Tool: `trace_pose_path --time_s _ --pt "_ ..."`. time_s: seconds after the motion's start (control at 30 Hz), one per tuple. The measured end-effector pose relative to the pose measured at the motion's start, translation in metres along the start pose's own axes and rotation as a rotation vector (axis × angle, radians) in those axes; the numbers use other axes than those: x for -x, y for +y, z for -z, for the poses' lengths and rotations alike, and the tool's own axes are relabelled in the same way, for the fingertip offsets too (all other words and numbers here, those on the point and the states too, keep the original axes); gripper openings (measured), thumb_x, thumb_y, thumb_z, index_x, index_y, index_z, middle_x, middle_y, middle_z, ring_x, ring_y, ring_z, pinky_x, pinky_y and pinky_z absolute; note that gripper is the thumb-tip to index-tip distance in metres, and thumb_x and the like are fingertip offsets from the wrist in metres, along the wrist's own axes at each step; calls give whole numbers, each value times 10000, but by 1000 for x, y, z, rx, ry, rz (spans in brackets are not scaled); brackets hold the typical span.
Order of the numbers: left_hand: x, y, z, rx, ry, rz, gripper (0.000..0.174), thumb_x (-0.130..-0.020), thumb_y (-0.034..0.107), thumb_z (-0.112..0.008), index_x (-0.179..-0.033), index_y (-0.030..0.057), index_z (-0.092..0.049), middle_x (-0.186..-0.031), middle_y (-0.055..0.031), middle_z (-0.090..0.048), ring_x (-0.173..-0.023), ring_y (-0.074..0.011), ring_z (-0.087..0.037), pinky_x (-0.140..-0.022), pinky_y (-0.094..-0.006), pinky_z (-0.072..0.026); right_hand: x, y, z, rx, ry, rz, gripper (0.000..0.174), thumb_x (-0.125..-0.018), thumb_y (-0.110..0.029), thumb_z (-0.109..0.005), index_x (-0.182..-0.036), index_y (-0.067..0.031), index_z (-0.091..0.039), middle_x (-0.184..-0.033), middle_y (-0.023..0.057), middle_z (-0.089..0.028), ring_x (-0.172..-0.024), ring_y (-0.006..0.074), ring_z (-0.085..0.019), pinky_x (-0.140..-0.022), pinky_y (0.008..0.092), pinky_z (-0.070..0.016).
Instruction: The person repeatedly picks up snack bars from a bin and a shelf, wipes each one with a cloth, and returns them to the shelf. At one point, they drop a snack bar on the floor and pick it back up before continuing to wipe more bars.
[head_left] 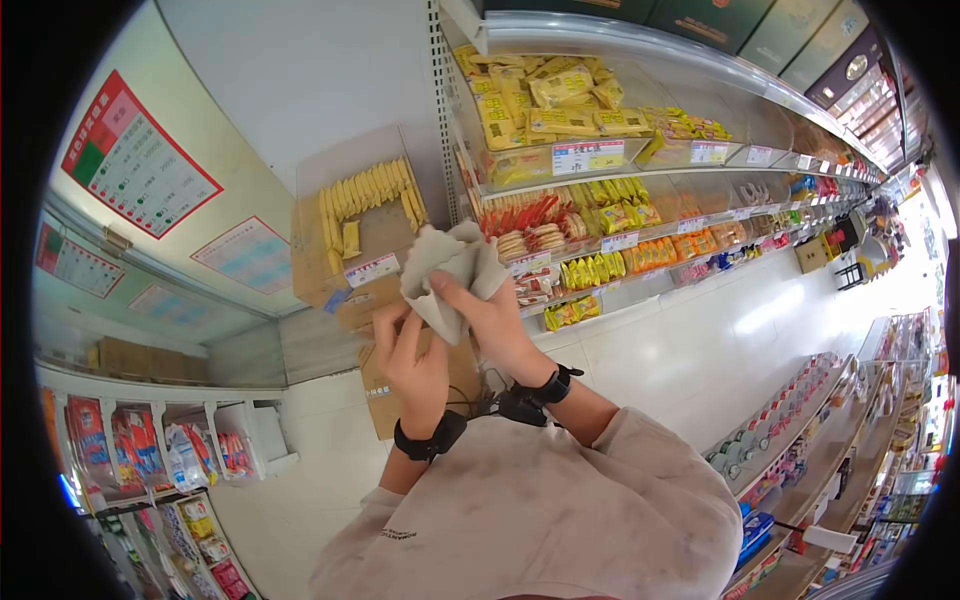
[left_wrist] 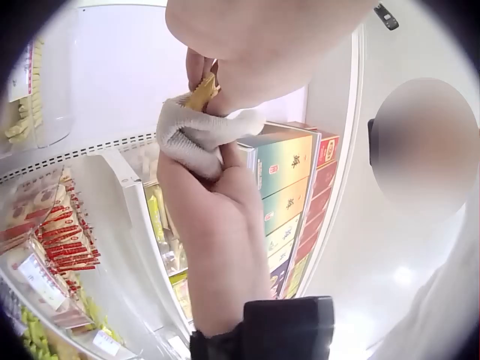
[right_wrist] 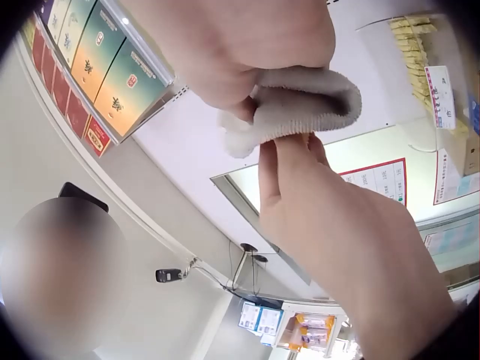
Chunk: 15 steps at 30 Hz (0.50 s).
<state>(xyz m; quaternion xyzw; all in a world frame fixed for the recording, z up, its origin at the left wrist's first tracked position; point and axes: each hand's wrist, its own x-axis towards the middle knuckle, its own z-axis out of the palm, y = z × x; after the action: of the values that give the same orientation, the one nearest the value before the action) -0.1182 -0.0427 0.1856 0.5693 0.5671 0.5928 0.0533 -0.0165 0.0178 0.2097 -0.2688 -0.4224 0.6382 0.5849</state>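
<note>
In the head view my right hand (head_left: 497, 325) grips a folded grey-white cloth (head_left: 442, 262), its thumb pressed across the front. My left hand (head_left: 413, 372) is just below and to the left, its fingers up at the cloth's lower edge. The left wrist view shows a small yellow wrapped packet (left_wrist: 201, 94) pinched in the left fingers, right against the ribbed cloth (left_wrist: 180, 135). From the right wrist, the cloth (right_wrist: 322, 101) forms an open fold between both hands, and the packet is hidden there.
Behind the hands stands a bin (head_left: 310, 270) with rows of yellow packets. Tiered shelves of yellow bags (head_left: 560, 90) and snacks run off to the right. A brown carton (head_left: 385, 400) sits on the floor below. Signs (head_left: 140, 150) hang on the left.
</note>
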Motion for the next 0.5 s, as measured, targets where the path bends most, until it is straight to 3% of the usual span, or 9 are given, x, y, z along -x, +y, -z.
trace_pose_path --time_s 0.17,0.2,0.3,0.33,0.43,0.47,0.5 --pt "-15 22 -21 14 -34 -104 391 -757 -102 -752 -1135 -4 -729 -1061 -95 -636 -969 -245 -624 -834 -341 -504 -9 -26 34 12 109 48 244 -979 -167 -685 -1144 6 -638 -1042 25 -690 -921 66 -617 -788 252 -504" --pt "-21 28 -24 23 -46 -131 394 -765 -95 -757 -1146 1 -730 -1067 -94 -643 -973 -242 -628 -840 -341 -507 -10 -38 37 45 143 73 214 -975 -164 -688 -1099 9 -667 -976 28 -705 -880 69 -619 -766 251 -497" --pt "-42 40 -37 40 -59 -206 390 -783 -73 -773 -1162 9 -733 -1087 -94 -663 -981 -237 -641 -853 -340 -514 -21 -60 61 345 69 273 226 -970 -170 -697 -1087 21 -669 -934 28 -712 -846 71 -618 -749 258 -500" --pt "-49 42 -42 42 -53 -228 382 -785 -65 -779 -1156 8 -734 -1096 -96 -668 -980 -239 -644 -854 -340 -515 -26 -69 61 399 95 373 213 -938 -166 -728 -1030 16 -668 -816 82 -700 -727 115 -624 -679 283 -501" --pt "-71 50 -62 84 -71 -294 368 -781 -49 -792 -1141 -8 -729 -1122 -105 -681 -989 -244 -644 -865 -337 -513 -39 -98 92 811 70 495 210 -904 -167 -758 -947 11 -655 -710 143 -645 -611 191 -593 -609 315 -487" --pt "-76 49 -70 112 -89 -314 374 -777 -53 -790 -1143 -18 -721 -1127 -110 -680 -996 -247 -642 -882 -339 -509 -44 -103 103 885 102 510 203 -883 -146 -783 -877 20 -666 -672 108 -612 -596 95 -503 -561 291 -450" --pt "-81 49 -79 140 -106 -333 380 -774 -58 -788 -1146 -29 -714 -1133 -115 -679 -1004 -249 -640 -899 -340 -505 -49 -110 111 903 107 530 210 -883 -147 -785 -864 19 -657 -659 100 -596 -594 96 -476 -554 290 -437"
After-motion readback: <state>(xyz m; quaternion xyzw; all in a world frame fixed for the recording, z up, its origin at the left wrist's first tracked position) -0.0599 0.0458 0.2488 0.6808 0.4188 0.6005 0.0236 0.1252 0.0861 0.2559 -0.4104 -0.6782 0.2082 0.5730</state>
